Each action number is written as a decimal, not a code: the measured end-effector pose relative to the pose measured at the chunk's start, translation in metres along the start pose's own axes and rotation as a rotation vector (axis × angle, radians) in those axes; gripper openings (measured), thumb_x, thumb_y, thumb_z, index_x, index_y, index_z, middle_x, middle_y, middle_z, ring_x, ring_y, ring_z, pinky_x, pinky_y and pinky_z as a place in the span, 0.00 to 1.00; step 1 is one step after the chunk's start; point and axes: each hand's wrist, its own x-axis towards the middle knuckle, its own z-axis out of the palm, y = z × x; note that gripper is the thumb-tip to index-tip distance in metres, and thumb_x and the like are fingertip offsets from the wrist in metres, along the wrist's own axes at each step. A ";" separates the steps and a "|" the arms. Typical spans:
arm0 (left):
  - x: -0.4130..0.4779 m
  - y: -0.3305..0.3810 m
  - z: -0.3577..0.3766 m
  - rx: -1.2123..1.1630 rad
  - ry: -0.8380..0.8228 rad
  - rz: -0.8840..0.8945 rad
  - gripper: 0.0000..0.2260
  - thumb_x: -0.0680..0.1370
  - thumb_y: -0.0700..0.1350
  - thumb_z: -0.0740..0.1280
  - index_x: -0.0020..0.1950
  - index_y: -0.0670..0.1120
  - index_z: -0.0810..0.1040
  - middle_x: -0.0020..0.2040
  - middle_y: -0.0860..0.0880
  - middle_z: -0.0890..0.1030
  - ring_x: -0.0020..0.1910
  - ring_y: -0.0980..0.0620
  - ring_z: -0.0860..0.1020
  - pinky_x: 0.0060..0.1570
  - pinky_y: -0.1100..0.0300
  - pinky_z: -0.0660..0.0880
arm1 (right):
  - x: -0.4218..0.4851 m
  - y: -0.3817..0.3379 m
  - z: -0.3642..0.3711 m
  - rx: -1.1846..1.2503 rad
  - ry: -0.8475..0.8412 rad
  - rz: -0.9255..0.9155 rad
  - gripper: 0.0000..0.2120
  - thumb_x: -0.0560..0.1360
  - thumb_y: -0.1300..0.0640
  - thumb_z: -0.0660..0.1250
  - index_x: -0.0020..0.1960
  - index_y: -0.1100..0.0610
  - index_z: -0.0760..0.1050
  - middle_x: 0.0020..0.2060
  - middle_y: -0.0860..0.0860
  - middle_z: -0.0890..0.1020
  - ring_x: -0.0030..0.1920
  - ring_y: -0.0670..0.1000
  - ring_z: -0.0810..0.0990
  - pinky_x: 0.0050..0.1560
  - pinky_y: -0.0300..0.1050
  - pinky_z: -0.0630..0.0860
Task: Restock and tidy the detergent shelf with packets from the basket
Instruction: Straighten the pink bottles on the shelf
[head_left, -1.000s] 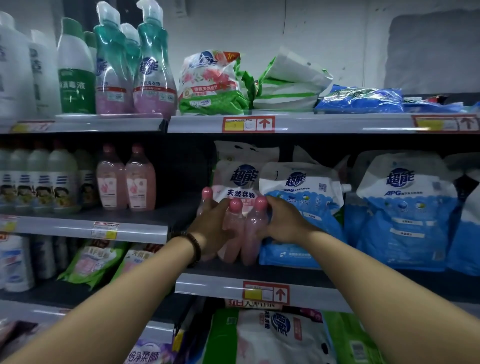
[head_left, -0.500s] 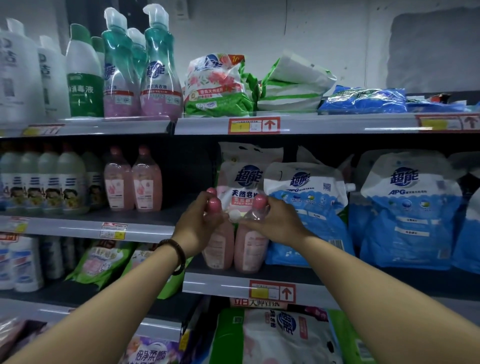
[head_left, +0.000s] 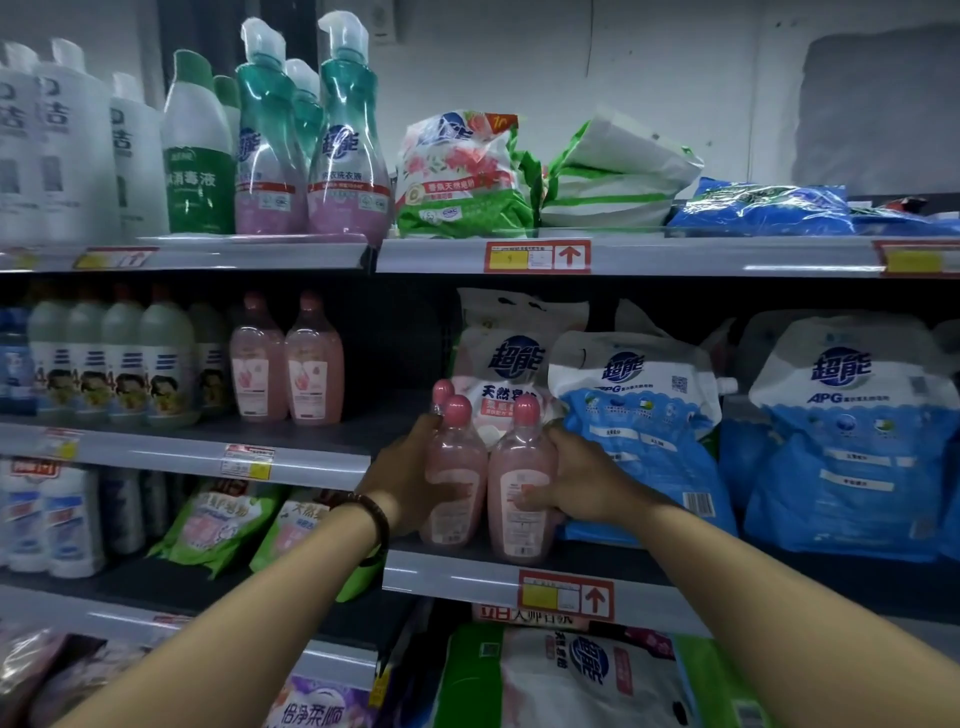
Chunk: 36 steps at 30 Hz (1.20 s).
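Three pink bottles with pink caps stand at the left end of the middle right shelf (head_left: 467, 574). My left hand (head_left: 410, 480) wraps the left pink bottle (head_left: 454, 467), with a third cap just behind it. My right hand (head_left: 576, 483) grips the right pink bottle (head_left: 522, 488) from its right side. Both bottles are upright on the shelf. Behind them leans a white and pink detergent pouch (head_left: 514, 364), and a blue and white pouch (head_left: 639, 410) stands just right of my right hand. No basket is visible.
Two more pink bottles (head_left: 285, 364) stand on the middle left shelf beside a dark gap. Large blue pouches (head_left: 852, 441) fill the right. The top shelf holds teal pump bottles (head_left: 343, 140), green packets (head_left: 462, 176) and flat blue packets (head_left: 763, 202). Lower shelves hold more pouches.
My hands slid from the bottle necks and caps down to the bottle bodies. The pink bottles now stand upright on the shelf edge.
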 end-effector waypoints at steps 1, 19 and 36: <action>-0.004 0.001 0.001 0.020 0.028 0.014 0.32 0.73 0.51 0.79 0.71 0.61 0.65 0.65 0.52 0.82 0.62 0.46 0.82 0.62 0.43 0.80 | -0.001 0.002 0.002 0.019 0.028 -0.009 0.30 0.68 0.57 0.84 0.64 0.46 0.74 0.55 0.45 0.86 0.53 0.44 0.85 0.52 0.47 0.85; -0.037 -0.020 -0.111 -0.224 0.571 0.201 0.30 0.75 0.31 0.72 0.65 0.61 0.70 0.48 0.48 0.81 0.43 0.49 0.83 0.41 0.58 0.83 | -0.004 -0.114 0.036 0.148 0.405 -0.353 0.30 0.71 0.53 0.83 0.65 0.37 0.71 0.50 0.42 0.84 0.47 0.40 0.84 0.47 0.40 0.83; 0.061 -0.121 -0.195 -0.637 0.122 0.068 0.33 0.78 0.39 0.74 0.78 0.60 0.69 0.64 0.48 0.85 0.61 0.45 0.85 0.49 0.52 0.85 | 0.091 -0.181 0.111 0.034 0.341 -0.038 0.22 0.79 0.42 0.73 0.65 0.53 0.71 0.59 0.51 0.83 0.50 0.53 0.79 0.39 0.41 0.68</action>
